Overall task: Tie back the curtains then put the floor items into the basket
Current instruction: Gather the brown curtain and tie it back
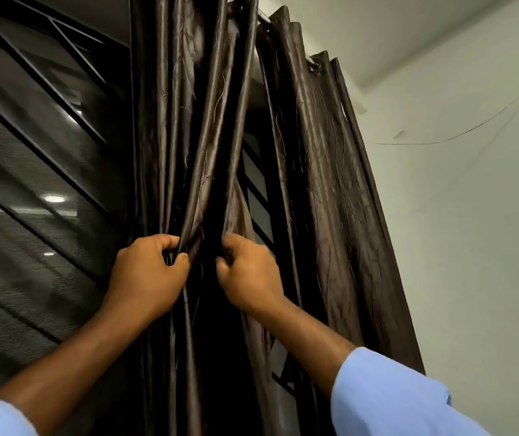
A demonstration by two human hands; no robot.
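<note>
Blue sleeves nearest; left hand and right hand each grip bunched folds of dark curtain hanging by window; risk: slick fabric slipping loose, or hard pull straining rod; no tie-back visible.

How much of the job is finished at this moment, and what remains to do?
Done: nothing complete yet; no tie shows around the dark brown curtain.
In hand: the left hand and the right hand both grip gathered folds of it beside the barred window.
Left: tying it back, then the floor items and basket, which are out of view.
</note>
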